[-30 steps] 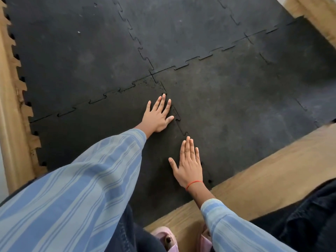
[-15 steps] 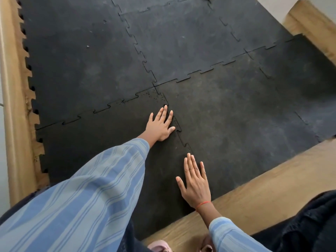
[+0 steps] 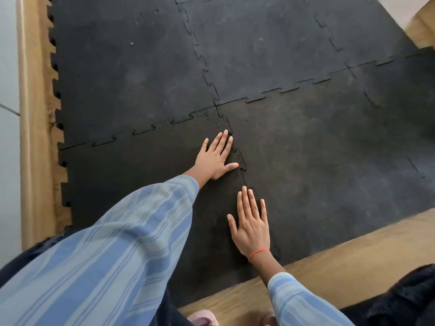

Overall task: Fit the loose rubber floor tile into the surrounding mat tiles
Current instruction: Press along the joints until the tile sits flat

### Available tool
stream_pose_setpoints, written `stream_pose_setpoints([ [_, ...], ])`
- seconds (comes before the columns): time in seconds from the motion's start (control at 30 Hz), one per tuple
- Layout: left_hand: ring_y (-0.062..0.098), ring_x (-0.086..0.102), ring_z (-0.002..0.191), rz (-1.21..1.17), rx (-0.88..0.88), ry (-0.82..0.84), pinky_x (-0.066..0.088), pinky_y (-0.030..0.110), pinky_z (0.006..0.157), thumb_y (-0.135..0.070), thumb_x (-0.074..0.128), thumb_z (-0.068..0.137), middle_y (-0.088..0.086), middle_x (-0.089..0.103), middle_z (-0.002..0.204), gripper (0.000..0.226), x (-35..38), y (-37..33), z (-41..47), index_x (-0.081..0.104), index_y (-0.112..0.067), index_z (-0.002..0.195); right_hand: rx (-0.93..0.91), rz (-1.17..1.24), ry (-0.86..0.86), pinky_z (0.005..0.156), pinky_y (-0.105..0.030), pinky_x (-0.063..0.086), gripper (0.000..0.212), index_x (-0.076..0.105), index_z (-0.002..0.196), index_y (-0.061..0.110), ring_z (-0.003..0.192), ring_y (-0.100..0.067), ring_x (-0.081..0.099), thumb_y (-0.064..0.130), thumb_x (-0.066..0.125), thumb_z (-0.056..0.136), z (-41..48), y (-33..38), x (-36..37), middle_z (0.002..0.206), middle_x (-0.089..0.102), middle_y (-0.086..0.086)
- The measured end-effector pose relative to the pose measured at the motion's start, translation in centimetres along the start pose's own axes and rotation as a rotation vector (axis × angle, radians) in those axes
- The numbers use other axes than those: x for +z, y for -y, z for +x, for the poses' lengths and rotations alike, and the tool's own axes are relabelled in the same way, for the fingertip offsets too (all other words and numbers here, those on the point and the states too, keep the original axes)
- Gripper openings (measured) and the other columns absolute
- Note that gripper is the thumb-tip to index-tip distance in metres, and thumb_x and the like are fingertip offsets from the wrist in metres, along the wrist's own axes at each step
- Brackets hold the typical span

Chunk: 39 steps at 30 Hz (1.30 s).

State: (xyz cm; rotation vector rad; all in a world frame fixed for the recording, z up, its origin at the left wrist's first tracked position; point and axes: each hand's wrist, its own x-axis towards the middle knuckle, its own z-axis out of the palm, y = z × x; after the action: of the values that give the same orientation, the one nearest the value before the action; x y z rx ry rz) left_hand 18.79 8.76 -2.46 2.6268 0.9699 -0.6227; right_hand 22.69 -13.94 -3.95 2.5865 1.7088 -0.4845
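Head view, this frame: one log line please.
left hand: flat on loose black rubber floor tile | right hand: flat on toothed seam | seam: tabs not fully seated | phase: pressing

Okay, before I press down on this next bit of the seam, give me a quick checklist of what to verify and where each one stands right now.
1. Left hand flat on the loose tile, beside the seam: ok.
2. Right hand flat, fingers spread, nearer along the same seam: ok.
3. Tab just right of the left hand's fingers, edge visibly standing out: not ok, looks unseated.
4. Far seam against the tile behind, outlines close and even: ok as far as visible.
5. Corner where four tiles meet, speckled with crumbs or wear: cannot tell whether flush.
6. Seam under and behind the right hand: cannot tell, hidden by the hand.
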Motion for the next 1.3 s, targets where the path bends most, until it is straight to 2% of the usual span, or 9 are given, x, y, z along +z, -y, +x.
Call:
stream_pose_setpoints([
  [0.17,0.014,-0.016,0.147,-0.052,0.0,-0.096,-0.008,0.044,0.117,-0.056,0.013,0.099,-0.007,-0.02,0.159,0.067,0.0,1.2,0.7,-0.014,-0.025,0.151,-0.004,0.023,-0.033,0.118,-0.037,-0.002,0.064,0.03,0.15,0.008,0.147,-0.022,0.019,0.044,0.031,0.096,2.5,1.0,-1.1,0.159,0.024,-0.007],
  [0.2,0.014,-0.016,0.147,-0.091,-0.034,-0.127,-0.009,0.043,0.117,-0.052,0.012,0.1,-0.009,-0.02,0.159,0.063,0.2,1.4,1.1,-0.014,-0.026,0.151,-0.008,0.026,-0.038,0.118,-0.036,-0.007,0.063,0.025,0.151,0.009,0.148,-0.022,0.013,0.043,0.029,0.098,4.0,1.3,-1.4,0.16,0.019,-0.007],
  [0.27,0.013,-0.019,0.146,-0.17,-0.091,-0.156,-0.013,0.042,0.115,-0.047,0.012,0.102,-0.01,-0.022,0.159,0.059,0.1,1.6,2.4,-0.014,-0.028,0.151,-0.028,0.022,-0.04,0.115,-0.034,-0.02,0.063,0.0,0.152,0.014,0.147,-0.018,-0.012,0.043,0.021,0.101,7.4,2.0,-1.7,0.162,-0.004,-0.003],
  [0.33,0.013,-0.021,0.145,-0.198,-0.091,-0.147,-0.015,0.042,0.114,-0.046,0.011,0.102,-0.011,-0.025,0.157,0.058,0.0,2.0,3.4,-0.017,-0.029,0.15,-0.044,0.025,-0.007,0.113,-0.033,-0.027,0.062,-0.016,0.149,0.016,0.142,-0.015,-0.028,0.042,0.014,0.102,9.6,2.0,-1.8,0.159,-0.021,0.001],
  [0.57,0.014,-0.013,0.148,-0.17,-0.041,-0.057,-0.004,0.044,0.118,-0.04,0.015,0.104,-0.008,-0.018,0.16,0.056,-1.8,2.8,3.5,-0.009,-0.026,0.152,-0.104,0.037,0.068,0.117,-0.034,-0.016,0.062,-0.014,0.153,0.014,0.145,-0.012,-0.025,0.038,0.014,0.103,13.8,2.2,-4.0,0.161,-0.02,0.0],
  [0.73,0.014,-0.014,0.148,-0.195,-0.191,-0.077,-0.002,0.046,0.118,-0.041,0.015,0.104,-0.007,-0.021,0.159,0.057,-1.5,5.1,3.0,-0.011,-0.026,0.152,-0.133,0.016,0.185,0.121,-0.038,-0.011,0.062,-0.012,0.153,0.013,0.148,-0.015,-0.02,0.037,0.016,0.103,17.1,2.7,-5.7,0.161,-0.021,-0.001],
  [1.0,0.015,-0.01,0.148,-0.237,-0.184,0.025,0.004,0.044,0.119,-0.039,0.017,0.104,-0.005,-0.019,0.16,0.057,-3.7,5.4,2.5,-0.007,-0.024,0.153,-0.082,-0.009,0.499,0.122,-0.043,-0.001,0.069,-0.008,0.155,0.011,0.15,-0.017,-0.015,0.03,0.032,0.101,20.9,4.0,-10.0,0.161,-0.02,-0.001],
  [1.17,0.014,-0.014,0.148,-0.311,-0.381,-0.084,-0.003,0.045,0.118,-0.045,0.017,0.103,-0.006,-0.022,0.159,0.06,-0.7,8.9,-1.2,-0.009,-0.026,0.153,-0.221,-0.059,0.453,0.121,-0.045,0.0,0.065,-0.004,0.155,0.014,0.15,-0.017,-0.012,0.034,0.027,0.102,23.3,5.8,-10.1,0.162,-0.016,0.001],
  [1.3,0.014,-0.018,0.147,-0.281,-0.39,-0.073,-0.006,0.046,0.118,-0.049,0.017,0.102,-0.008,-0.024,0.158,0.062,0.1,10.1,-1.4,-0.012,-0.028,0.152,-0.201,-0.126,0.422,0.122,-0.044,0.0,0.071,-0.009,0.155,0.016,0.15,-0.015,-0.015,0.044,0.027,0.101,25.0,7.4,-9.5,0.161,-0.021,0.005],
])
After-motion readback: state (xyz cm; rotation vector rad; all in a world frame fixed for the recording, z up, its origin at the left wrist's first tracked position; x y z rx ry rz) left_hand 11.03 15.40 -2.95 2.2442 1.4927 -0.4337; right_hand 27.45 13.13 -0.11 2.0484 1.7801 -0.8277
